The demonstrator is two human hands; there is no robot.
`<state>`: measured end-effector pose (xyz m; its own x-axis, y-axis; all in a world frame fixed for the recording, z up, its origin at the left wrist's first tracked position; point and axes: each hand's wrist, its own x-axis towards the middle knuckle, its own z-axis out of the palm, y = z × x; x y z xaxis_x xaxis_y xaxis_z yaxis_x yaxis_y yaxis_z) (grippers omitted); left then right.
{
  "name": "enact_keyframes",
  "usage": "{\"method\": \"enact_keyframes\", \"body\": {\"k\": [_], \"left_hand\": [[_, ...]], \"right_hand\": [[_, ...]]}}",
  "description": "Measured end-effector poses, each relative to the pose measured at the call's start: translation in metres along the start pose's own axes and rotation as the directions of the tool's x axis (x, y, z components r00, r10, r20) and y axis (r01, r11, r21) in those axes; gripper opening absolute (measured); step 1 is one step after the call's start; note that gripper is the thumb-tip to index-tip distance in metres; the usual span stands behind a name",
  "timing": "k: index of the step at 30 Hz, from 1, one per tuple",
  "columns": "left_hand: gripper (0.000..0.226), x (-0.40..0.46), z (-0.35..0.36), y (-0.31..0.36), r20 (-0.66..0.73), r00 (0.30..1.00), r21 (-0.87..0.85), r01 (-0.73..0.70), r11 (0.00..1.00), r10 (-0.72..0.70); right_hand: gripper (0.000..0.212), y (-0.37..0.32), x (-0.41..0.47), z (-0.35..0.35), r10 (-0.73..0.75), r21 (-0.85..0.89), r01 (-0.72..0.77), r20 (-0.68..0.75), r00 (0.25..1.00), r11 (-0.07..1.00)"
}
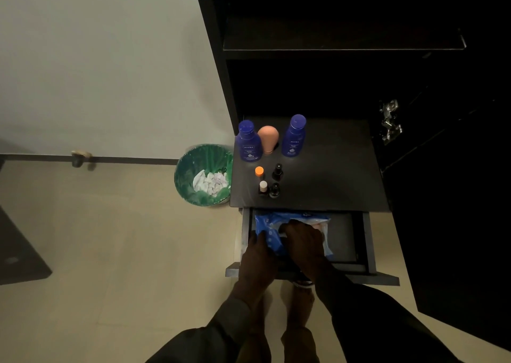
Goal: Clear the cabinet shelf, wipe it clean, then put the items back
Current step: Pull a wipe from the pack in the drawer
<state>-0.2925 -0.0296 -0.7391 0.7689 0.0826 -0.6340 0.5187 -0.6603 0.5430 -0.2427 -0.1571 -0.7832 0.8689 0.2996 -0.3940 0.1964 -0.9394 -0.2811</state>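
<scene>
From the head camera, we look down at an open drawer (367,241) below the dark cabinet shelf (331,169), and both our hands are in it on a blue plastic pack (272,219), which looks like a pack of wipes, though its print is too dim to read. Our left hand (258,248) lies on the pack's near left edge with the fingers over the film; our right hand (302,234) sits on top of it with the fingers curled down into the wrapper, so we judge that grip as closed on the pack. Whether the left one truly clamps it or only steadies it we cannot tell. The pack should be light, soft and crinkly, with a slippery skin, so it is best taken at a seam or the flap, not the smooth middle. On the shelf, well apart from either hand, the items are not yet cleared: two blue Nivea bottles (250,142) with a peach rounded bottle (268,138) between them, and four small vials (268,181) nearer us. The bottles are rigid and easy to take round the body; the vials are small and tippy. A green-lined bin (203,174) stands on the floor just beside the shelf.
</scene>
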Motion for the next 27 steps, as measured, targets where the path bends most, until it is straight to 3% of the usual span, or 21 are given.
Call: {"method": "enact_keyframes", "body": {"k": [3, 10, 16, 19, 23, 27], "left_hand": [[0.058, 0.002, 0.002, 0.0, -0.005, 1.0, -0.009, 0.0, 1.0, 0.0], [0.056, 0.01, 0.006, -0.003, -0.003, 1.0, -0.011, 0.015, 1.0, -0.015], [0.056, 0.01, 0.008, -0.006, -0.015, 1.0, -0.045, 0.012, 0.999, -0.013], [0.063, 0.011, 0.01, -0.008, -0.012, 1.0, -0.052, 0.005, 0.999, -0.006], [0.063, 0.011, 0.011, -0.011, -0.031, 0.999, -0.031, -0.027, 0.999, 0.026], [0.065, 0.01, 0.013, -0.014, -0.03, 0.998, -0.037, -0.055, 0.998, 0.054]], "right_hand": [[0.028, -0.002, 0.0, -0.005, -0.048, 0.043, 0.049, -0.026, 0.999, 0.998], [0.067, -0.003, 0.011, 0.001, -0.023, -0.03, 0.029, 0.189, 0.982, 0.999], [0.04, 0.003, 0.01, 0.005, -0.051, 0.022, 0.053, -0.06, 0.997, 0.998], [0.043, 0.012, 0.007, 0.014, -0.108, 0.048, 0.119, -0.182, 0.977, 0.992], [0.031, 0.011, 0.001, 0.004, -0.142, 0.042, 0.158, -0.26, 0.955, 0.986], [0.023, 0.011, 0.006, 0.002, -0.102, 0.006, 0.107, -0.243, 0.965, 0.994]]}}
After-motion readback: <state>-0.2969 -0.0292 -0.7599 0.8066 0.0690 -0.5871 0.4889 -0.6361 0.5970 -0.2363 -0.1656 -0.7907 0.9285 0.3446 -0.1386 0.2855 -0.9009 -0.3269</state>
